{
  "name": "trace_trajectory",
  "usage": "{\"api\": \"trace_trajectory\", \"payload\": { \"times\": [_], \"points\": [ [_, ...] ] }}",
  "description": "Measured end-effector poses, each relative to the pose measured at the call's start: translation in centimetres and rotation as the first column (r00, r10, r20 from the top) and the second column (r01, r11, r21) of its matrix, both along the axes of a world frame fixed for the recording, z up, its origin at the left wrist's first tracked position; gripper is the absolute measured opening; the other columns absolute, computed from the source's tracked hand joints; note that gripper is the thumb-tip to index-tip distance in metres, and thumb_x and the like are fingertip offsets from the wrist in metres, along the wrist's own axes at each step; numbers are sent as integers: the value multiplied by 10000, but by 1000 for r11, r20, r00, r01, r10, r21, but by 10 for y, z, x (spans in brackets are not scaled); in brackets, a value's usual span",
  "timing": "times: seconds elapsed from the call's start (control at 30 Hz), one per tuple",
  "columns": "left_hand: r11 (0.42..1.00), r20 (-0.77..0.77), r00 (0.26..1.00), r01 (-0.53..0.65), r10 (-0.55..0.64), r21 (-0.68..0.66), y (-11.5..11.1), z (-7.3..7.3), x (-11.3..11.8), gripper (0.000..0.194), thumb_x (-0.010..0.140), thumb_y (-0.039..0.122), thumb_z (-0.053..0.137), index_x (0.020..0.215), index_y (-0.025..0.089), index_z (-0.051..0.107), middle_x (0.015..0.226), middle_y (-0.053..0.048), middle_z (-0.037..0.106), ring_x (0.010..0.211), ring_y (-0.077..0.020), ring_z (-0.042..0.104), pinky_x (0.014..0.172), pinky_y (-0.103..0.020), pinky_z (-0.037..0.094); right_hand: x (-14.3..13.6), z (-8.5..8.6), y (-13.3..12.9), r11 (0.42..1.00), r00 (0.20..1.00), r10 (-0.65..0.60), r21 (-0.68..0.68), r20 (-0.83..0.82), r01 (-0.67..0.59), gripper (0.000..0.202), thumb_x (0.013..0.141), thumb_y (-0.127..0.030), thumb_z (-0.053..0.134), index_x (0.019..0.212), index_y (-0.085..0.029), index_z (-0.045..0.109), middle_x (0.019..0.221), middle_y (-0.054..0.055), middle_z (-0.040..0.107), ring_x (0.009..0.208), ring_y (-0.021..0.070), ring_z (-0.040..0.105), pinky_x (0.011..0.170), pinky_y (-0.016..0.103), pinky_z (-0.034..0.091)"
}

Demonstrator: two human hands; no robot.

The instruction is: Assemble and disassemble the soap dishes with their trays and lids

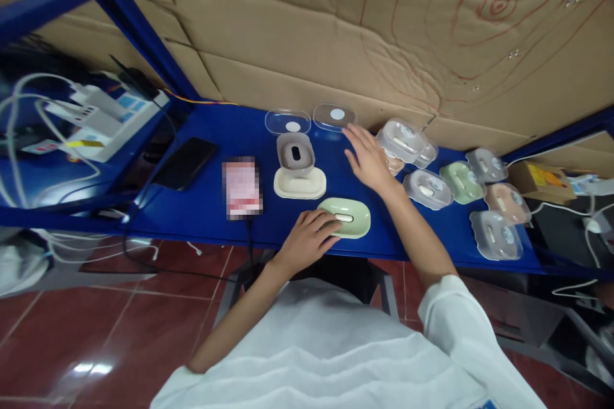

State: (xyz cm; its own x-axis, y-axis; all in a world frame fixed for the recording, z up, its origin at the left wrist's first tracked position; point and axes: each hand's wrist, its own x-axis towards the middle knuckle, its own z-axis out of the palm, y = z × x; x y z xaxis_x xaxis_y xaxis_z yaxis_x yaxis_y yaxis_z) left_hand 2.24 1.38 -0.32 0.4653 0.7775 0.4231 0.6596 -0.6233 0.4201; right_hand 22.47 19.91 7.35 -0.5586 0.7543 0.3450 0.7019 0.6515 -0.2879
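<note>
At lower centre, steady the green oval dish (359, 225) with your left hand (307, 239), grip unclear, your open right hand (370, 160) near a clear lid (335, 117).

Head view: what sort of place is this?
Likely a workstation in a workshop or assembly area, though I can't be sure: a blue workbench backed by a cardboard panel, a power strip with cables, and a cluster of oval plastic boxes.
</note>
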Motion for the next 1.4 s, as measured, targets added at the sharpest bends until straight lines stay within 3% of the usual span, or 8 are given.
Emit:
{"api": "trace_trajectory", "payload": {
  "times": [0.13, 0.3, 0.5, 0.7, 0.83, 0.97, 1.13, 1.4],
  "points": [
    [1000, -41, 999, -25, 24, -13, -2, 3, 1, 241, 1070, 352, 624, 1257, 237, 722, 1299, -77, 740, 1271, -259, 626, 1001, -417, 486, -44, -13, 68, 998, 992, -53, 50, 111, 48, 581, 1030, -174, 427, 1609, -133, 462, 1707, 157, 417, 1586, 333, 349, 1295, 636, 274],
    [999, -60, 998, -27, 25, -41, -3, 5, 1, 255, 1085, 353, 590, 1270, 242, 727, 1324, -87, 733, 1284, -263, 621, 1004, -424, 490, -51, -20, 81, 979, 977, -183, 110, 112, 170, 602, 1019, -191, 470, 1609, -78, 439, 1545, 252, 517, 1449, 423, 432, 1210, 708, 297],
    [998, -23, 999, -25, 24, -60, -2, 5, 0, 245, 1081, 356, 598, 1254, 244, 731, 1324, -89, 732, 1287, -272, 621, 1007, -423, 484, -27, -33, 48, 996, 972, -67, 80, 225, 50, 329, 1070, -245, 453, 1242, -157, 719, 1431, 201, 581, 1433, 377, 452, 1200, 607, 336],
    [998, 22, 1000, -20, 22, -61, -3, 6, -1, 231, 1073, 335, 611, 1245, 232, 726, 1337, -94, 723, 1290, -274, 623, 1003, -426, 494, -8, -48, 31, 996, 978, -61, -48, 200, 72, 587, 1029, -340, 604, 1562, -118, 500, 1602, 214, 479, 1512, 379, 396, 1253, 581, 329],
    [997, 75, 996, -53, 57, -56, -5, 6, -2, 205, 1037, 275, 627, 1211, 237, 729, 1397, -114, 677, 1316, -288, 618, 1053, -459, 491, 7, -53, 9, 995, 993, 11, -101, 116, 1, 543, 1016, -413, 647, 1509, -192, 588, 1400, 170, 586, 1307, 344, 563, 1161, 540, 464],
    [996, 146, 987, -65, 74, -63, -5, 5, -5, 207, 976, 216, 658, 1167, 250, 729, 1412, -118, 631, 1368, -303, 581, 1135, -509, 478, 35, -54, -30, 989, 997, 53, -133, -58, -61, 516, 1022, -454, 650, 1489, -235, 621, 1299, 139, 573, 1280, 307, 595, 1141, 511, 516],
    [987, 270, 956, -80, 115, -137, -4, 3, -7, 486, 987, 259, 698, 1456, 281, 573, 1540, -150, 501, 1480, -309, 498, 1199, -514, 487, 61, -38, -99, 977, 985, 17, -206, -169, -53, 506, 1064, -447, 596, 1560, -351, 566, 1368, 113, 582, 1339, 281, 609, 1171, 499, 533],
    [977, 286, 947, -96, 149, -190, -1, 1, -7, 614, 1005, 329, 718, 1563, 311, 462, 1579, -150, 473, 1527, -315, 466, 1268, -545, 432, 48, -45, -166, 986, 990, 136, -100, 37, -132, 646, 1090, -317, 559, 1693, -379, 340, 1730, 94, 385, 1650, 325, 272, 1319, 646, 338]
  ]
}}
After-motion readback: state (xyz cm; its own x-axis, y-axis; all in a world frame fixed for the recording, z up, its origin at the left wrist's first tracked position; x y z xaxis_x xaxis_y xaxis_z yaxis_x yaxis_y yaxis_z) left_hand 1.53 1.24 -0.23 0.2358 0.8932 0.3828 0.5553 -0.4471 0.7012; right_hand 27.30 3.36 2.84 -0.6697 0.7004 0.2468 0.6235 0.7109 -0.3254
